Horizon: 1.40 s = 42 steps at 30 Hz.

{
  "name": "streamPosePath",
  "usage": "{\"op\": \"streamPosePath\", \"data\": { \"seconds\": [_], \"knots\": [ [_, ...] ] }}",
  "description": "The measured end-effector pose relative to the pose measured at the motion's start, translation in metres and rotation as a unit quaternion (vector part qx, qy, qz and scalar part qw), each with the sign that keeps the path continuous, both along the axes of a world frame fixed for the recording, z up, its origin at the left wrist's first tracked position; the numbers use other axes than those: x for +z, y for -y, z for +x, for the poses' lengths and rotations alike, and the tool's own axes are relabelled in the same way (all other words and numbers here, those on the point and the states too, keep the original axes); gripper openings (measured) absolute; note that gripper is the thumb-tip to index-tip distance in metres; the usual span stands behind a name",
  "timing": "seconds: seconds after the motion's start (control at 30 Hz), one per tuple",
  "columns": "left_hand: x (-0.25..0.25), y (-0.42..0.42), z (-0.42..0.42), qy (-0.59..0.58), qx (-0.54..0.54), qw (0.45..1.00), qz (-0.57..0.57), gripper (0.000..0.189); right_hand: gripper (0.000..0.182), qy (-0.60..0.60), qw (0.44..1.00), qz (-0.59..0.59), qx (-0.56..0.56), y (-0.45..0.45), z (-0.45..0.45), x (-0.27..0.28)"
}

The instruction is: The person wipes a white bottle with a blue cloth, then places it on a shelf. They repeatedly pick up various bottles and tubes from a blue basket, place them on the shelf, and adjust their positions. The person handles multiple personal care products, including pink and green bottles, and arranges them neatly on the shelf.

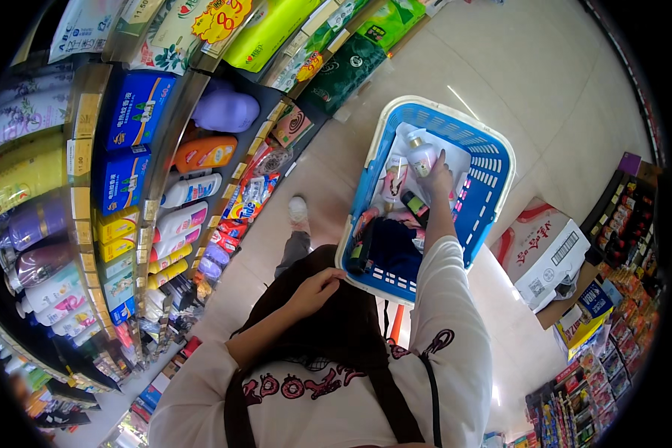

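Observation:
A blue plastic shopping basket (490,221) with a white rim stands in front of me. My right hand (438,178) reaches into it and grips a pale pump-type bottle (423,157) with a gold-coloured collar. Beside that bottle lies a white and pink bottle (395,179) with a picture on it. A dark bottle with a green label (416,207) is just below. Dark blue cloth (392,246) fills the near end, partly hidden by my right forearm. My left hand (318,288) holds nothing visible, its fingertips at the basket's near left corner.
Shelves on the left carry blue boxes (140,109), an orange bottle (206,153), detergent bags (257,196) and tissue packs (269,33). A white and red carton (543,252) sits on the tiled floor (481,56) at right, near racks of packaged goods (610,358).

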<state>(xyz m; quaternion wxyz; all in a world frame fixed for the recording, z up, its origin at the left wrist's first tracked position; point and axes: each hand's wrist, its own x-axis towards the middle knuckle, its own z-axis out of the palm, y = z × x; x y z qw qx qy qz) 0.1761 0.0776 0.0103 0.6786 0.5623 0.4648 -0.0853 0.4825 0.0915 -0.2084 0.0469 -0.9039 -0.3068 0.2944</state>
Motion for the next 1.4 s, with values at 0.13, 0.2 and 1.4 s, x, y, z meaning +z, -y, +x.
{"op": "streamPosePath", "data": {
  "seconds": [0.13, 0.2, 1.4],
  "knots": [
    [0.001, 0.002, 0.006, 0.012, -0.025, 1.000, -0.002, 0.021, 0.094, -0.045, 0.991, 0.088, -0.087, 0.014, -0.010, 0.035],
    [0.005, 0.001, 0.009, 0.011, -0.032, 0.999, -0.013, 0.021, 0.097, -0.078, 0.979, 0.125, -0.144, 0.024, -0.007, 0.047],
    [0.300, -0.065, -0.082, 0.207, 0.222, 0.858, 0.415, 0.083, 0.073, -0.577, 0.610, 0.518, 0.161, -0.052, -0.255, 0.514]
  ]
}}
